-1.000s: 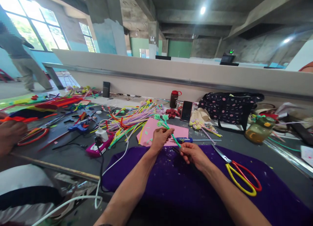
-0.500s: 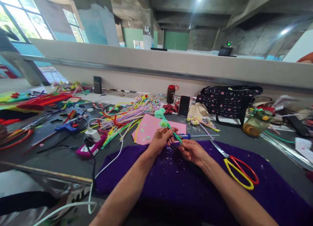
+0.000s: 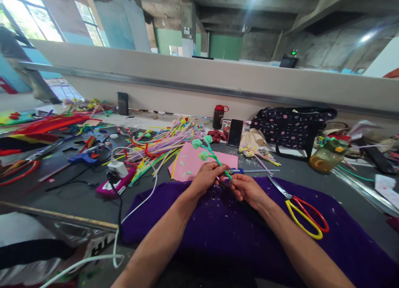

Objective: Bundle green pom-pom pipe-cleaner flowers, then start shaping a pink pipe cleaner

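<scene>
The room is bare concrete with blue-painted lower walls and windows off at ten o'clock, and a long white partition [image 3: 187,74] runs along the back of a dark table [image 3: 352,196]. A purple cloth [image 3: 193,234], flecked with scraps, covers the near edge. Taking the hands as the centre of the dial, a magenta power strip [image 3: 114,186] sits at nine o'clock, a bundle of coloured fuzzy stems [image 3: 174,142] sprawls at ten, and a pink sheet [image 3: 187,155] lies nearer, towards eleven. At twelve a phone [image 3: 235,133] stands just beside a dark bottle with a red lid [image 3: 219,118]. A spotted bag [image 3: 289,128] slumps at two, with a green bottle [image 3: 326,157] nearer three. Scissors [image 3: 292,196] with one red and one yellow handle rest on the cloth at four.

Over the cloth's far edge, both hands have a green flower sprig [image 3: 213,153], its fluffy heads tipped towards eleven. The left hand [image 3: 207,176] pinches the stem between thumb and curled fingers; the right hand [image 3: 249,190], also mostly closed, pinches it at the lower end, the two sets of fingertips close together.
</scene>
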Available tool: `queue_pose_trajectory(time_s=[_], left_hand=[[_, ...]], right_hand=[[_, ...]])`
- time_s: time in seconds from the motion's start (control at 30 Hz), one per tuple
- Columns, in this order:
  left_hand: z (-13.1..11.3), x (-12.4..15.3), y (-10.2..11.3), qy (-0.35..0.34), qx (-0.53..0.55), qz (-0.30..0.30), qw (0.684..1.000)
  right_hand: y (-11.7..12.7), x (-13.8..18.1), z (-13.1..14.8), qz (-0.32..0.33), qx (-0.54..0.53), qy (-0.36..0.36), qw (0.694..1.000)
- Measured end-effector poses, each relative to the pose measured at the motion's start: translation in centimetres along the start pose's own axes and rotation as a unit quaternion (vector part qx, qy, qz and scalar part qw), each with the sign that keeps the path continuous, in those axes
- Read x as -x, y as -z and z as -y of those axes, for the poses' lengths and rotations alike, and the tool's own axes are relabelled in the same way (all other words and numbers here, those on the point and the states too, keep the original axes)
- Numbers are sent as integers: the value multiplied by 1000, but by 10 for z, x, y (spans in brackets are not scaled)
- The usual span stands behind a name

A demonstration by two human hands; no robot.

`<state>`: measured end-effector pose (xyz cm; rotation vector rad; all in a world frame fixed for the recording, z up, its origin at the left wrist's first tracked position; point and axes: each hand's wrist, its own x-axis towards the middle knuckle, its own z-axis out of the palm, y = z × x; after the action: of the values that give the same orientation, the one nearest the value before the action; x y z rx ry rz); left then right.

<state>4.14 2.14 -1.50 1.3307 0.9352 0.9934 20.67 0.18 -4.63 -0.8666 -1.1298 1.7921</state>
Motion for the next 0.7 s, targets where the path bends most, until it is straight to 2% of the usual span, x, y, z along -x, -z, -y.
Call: queue_pose_trajectory(time_s=[0.13,0.27,0.43,0.6,0.7], left_hand=[[0,-4,5,0,43,-7,999],[1,-5,8,-27,55,-49,997],[1,-1,6,-59,-39,-93,993],[2,1,2,-73,-118,-71,988],[2,3,-2,-94,-196,-68,974]], right_hand=[[1,0,-1,6,14,0,1000],[0,1,-3,12,25,4,1000],[-1,3,-2,1,52,8,999],[-1,5,2,-23,88,26,996],[1,6,3,-35,119,36,992]])
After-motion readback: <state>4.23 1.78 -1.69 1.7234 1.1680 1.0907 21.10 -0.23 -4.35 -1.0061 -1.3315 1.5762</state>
